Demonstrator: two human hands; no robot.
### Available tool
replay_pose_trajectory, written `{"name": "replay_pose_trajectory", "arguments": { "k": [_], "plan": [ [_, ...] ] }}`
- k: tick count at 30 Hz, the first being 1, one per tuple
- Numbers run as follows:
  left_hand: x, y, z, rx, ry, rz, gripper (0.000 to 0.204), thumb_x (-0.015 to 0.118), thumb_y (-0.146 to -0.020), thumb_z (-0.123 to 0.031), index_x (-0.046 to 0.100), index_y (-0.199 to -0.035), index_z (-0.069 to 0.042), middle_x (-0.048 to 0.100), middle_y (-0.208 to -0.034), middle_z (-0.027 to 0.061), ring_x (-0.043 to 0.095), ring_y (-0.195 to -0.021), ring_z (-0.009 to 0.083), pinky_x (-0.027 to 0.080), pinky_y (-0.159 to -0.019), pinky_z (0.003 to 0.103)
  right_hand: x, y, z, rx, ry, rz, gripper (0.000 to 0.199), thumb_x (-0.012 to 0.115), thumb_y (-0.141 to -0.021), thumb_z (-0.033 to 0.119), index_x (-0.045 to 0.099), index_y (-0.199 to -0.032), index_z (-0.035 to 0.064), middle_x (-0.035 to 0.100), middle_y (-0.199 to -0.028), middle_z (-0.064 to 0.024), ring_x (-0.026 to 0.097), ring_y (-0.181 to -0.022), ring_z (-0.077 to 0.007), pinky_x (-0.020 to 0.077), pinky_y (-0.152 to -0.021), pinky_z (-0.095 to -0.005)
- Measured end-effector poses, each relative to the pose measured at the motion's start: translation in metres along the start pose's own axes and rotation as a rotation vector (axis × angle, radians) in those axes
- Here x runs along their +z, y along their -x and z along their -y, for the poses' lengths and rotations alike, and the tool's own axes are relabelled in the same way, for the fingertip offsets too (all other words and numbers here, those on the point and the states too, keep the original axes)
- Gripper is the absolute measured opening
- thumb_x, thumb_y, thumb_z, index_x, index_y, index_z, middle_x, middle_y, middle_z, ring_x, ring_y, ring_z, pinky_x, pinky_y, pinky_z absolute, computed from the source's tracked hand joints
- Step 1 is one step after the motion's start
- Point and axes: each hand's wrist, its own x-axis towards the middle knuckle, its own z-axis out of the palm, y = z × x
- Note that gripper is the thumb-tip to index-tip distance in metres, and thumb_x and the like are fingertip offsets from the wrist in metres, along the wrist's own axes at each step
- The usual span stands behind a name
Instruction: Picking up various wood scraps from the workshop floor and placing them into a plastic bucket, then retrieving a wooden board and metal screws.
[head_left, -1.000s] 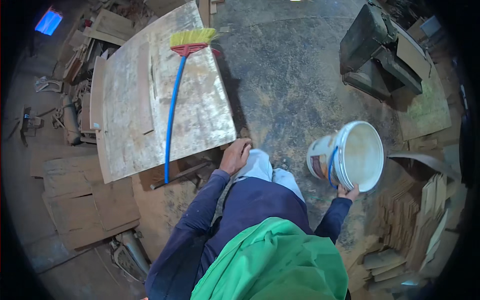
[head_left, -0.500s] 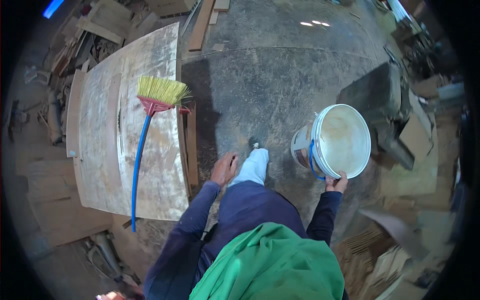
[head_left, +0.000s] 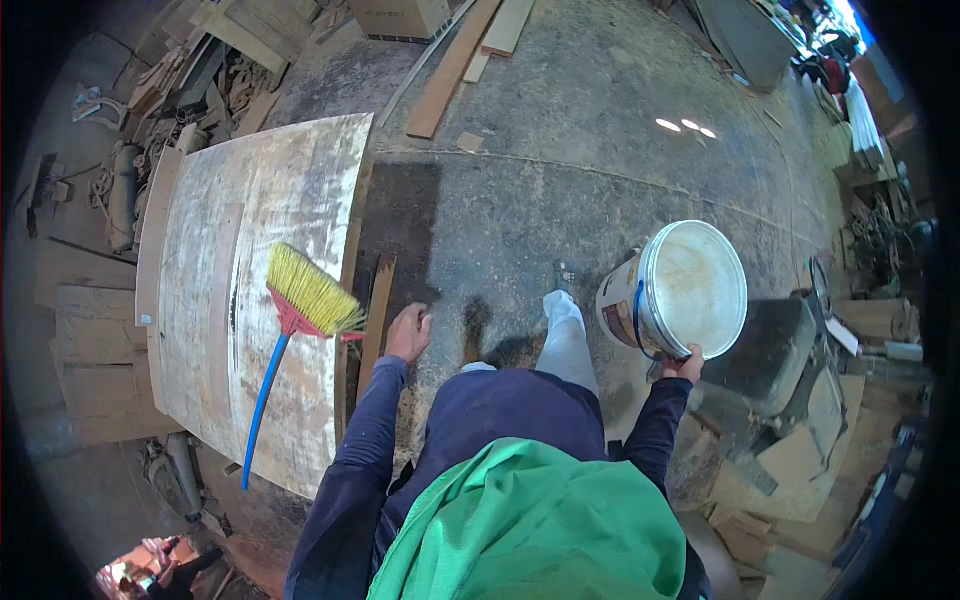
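Note:
My right hand (head_left: 683, 364) grips the rim of a white plastic bucket (head_left: 675, 290) with a blue handle, carried tilted at my right side, its pale inside showing. My left hand (head_left: 409, 332) hangs beside my hip with curled fingers and holds nothing. It is close to the edge of a worn wooden table (head_left: 250, 290). A broom (head_left: 292, 330) with yellow bristles, a red head and a blue stick lies on that table. One leg in light trousers (head_left: 566, 340) steps forward over the concrete floor.
Wooden planks (head_left: 455, 65) lie on the floor ahead. Scrap wood and machine parts (head_left: 120, 180) pile up left of the table. A dark machine (head_left: 790, 360) and stacked wood pieces (head_left: 800, 470) stand at the right. Open concrete floor (head_left: 560, 190) stretches ahead.
I have walked forward along the table, so the table and broom have slid left and nearer. The bucket stays in my right hand. My left hand has swung forward.

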Motion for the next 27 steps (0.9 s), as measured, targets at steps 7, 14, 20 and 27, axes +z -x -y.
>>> {"name": "replay_pose_trajectory", "arguments": {
  "k": [7, 14, 20, 27],
  "plan": [
    [0.156, 0.041, 0.174, -0.947, -0.088, 0.072, 0.032, 0.056, -0.078, -0.032, 0.067, -0.080, -0.002, 0.066, -0.088, 0.0161, 0.062, -0.085, 0.0329, 0.049, -0.070, 0.043, 0.166, -0.150, 0.009, 0.073, 0.089, 0.051, 0.041, 0.058, -0.073, 0.019, 0.052, -0.111, 0.0067, 0.059, -0.104, -0.0145, 0.061, -0.084, -0.0306, 0.0532, -0.067, -0.0460],
    [0.145, -0.043, 0.021, -0.683, -0.049, -0.032, 0.021, 0.059, -0.075, -0.024, 0.064, -0.075, -0.004, 0.065, -0.079, 0.0186, 0.062, -0.081, 0.0360, 0.048, -0.073, 0.043, 0.365, -0.221, 0.014, 0.088, 0.278, 0.090, 0.039, 0.060, -0.072, 0.023, 0.054, -0.108, 0.0096, 0.061, -0.097, -0.0102, 0.060, -0.078, -0.0258, 0.0523, -0.062, -0.0404],
    [0.082, -0.219, -0.047, -0.462, 0.013, -0.456, 0.026, 0.055, -0.081, -0.017, 0.057, -0.101, 0.000, 0.057, -0.099, 0.0223, 0.054, -0.096, 0.0379, 0.044, -0.082, 0.042, 0.505, -0.308, -0.035, 0.153, 0.239, 0.304, 0.041, 0.060, -0.073, 0.022, 0.052, -0.113, 0.0108, 0.061, -0.101, -0.0102, 0.060, -0.085, -0.0279, 0.0515, -0.066, -0.0452],
    [-0.071, -0.431, -0.098, -0.210, 0.249, -0.671, 0.023, 0.053, -0.084, -0.009, 0.052, -0.105, 0.001, 0.051, -0.108, 0.0195, 0.053, -0.096, 0.0346, 0.044, -0.082, 0.039, 0.657, -0.298, -0.082, 0.095, 0.299, 0.301, 0.049, 0.059, -0.072, 0.018, 0.048, -0.119, 0.0086, 0.058, -0.108, -0.0152, 0.061, -0.087, -0.0348, 0.0522, -0.069, -0.0518]
  ]
}}
